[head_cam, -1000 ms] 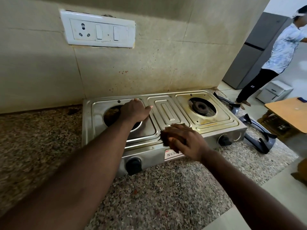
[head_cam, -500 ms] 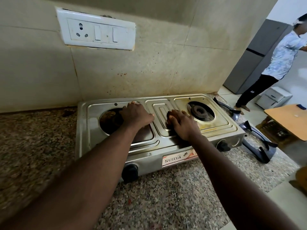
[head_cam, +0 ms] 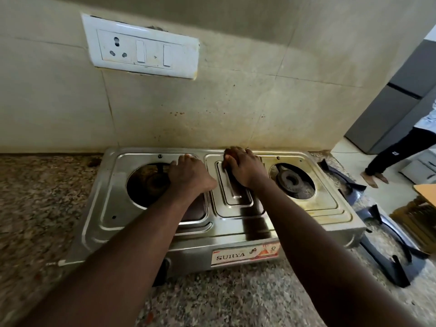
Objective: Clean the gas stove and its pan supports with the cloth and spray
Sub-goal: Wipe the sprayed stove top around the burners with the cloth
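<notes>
Wiping step: right hand (head_cam: 243, 168) pressed at centre-top of silver steel two-burner gas stove (head_cam: 330, 208), cloth hidden, grip state unclear. Left hand (head_cam: 191, 178), grip relaxed, steadied it. Next, likely: dark pan supports (head_cam: 398, 267), lower-right desk (head_cam: 212, 303).

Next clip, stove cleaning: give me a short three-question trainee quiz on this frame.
1. True or false: the pan supports sit in place on the stove.
2. The right hand presses which part? A left burner, B centre panel, C front knob.
3. Fill in: the front label reads ____.
Key: 1 false, they lie on the counter to the stove's right; 2 B; 3 SURYA.
</notes>
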